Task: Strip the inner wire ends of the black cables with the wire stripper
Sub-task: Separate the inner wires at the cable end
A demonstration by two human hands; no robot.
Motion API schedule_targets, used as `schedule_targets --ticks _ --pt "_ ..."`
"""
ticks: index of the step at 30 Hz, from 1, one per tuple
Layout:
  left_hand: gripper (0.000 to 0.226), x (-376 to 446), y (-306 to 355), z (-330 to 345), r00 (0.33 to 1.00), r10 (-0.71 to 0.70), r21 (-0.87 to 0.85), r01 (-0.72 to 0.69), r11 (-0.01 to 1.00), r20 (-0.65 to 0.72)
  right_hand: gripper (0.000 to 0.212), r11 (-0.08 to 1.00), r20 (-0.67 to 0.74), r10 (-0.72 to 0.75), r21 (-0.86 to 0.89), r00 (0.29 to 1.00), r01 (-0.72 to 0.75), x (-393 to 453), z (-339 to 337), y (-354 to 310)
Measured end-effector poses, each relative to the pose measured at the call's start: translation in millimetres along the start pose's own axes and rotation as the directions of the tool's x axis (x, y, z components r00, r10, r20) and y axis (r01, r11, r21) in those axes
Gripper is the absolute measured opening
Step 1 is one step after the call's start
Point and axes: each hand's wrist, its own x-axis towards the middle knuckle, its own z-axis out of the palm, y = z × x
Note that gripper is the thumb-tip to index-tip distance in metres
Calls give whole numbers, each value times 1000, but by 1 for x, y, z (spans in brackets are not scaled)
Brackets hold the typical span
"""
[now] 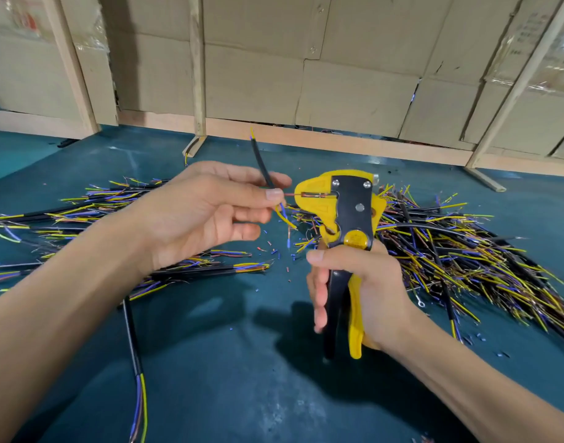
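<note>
Fingers [275, 195] of the left hand [204, 215] are curled, the thumb and forefinger pinching a black cable [264, 167] just left of the wire stripper [344, 219]. That cable rises up and away from the pinch, its far end showing a short yellow tip. At the pinch its coloured inner wires fan out: a brown wire [295, 195] runs straight right into the yellow head of the stripper, while a yellow and a blue wire [283, 215] droop down below the thumb.

The right hand [363, 289] is wrapped round the stripper's handles, thumb across the near side just under the yellow round knob, fingers folded over the black and yellow grips. The handles are apart at the bottom rather than squeezed together. The tool stands upright, head at the top, in the middle of the scene above the table.

A green table [242, 362] lies beneath. On the left, a pile of cables [82, 206] lies roughly side by side with coloured ends showing. On the right, behind and beside the stripper, a larger, tangled heap of cables [459, 257] spreads toward the right edge. Small bits of stripped insulation [274, 251] are scattered on the table between the hands. One more cable [136, 356] runs down the near left of the table. Cardboard sheets [354, 75] on wooden posts form the far wall.
</note>
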Motion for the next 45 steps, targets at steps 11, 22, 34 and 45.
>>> schedule_targets --ticks 11,22,34,45 --pt "16 0 2 7 988 102 -214 -125 969 -118 22 934 -42 -293 -228 955 277 0 -9 -3" --pt "17 -2 0 23 991 88 -253 -111 961 -100 30 771 -9 -437 -519 899 369 -5 -7 -7" --pt "11 -6 -1 38 967 90 -175 -134 976 -237 29 823 -8 -409 -436 913 364 -2 -10 -6" --pt "8 -8 3 40 964 94 -147 -134 980 -249 15 945 14 -268 -193 963 266 -1 -13 -7"
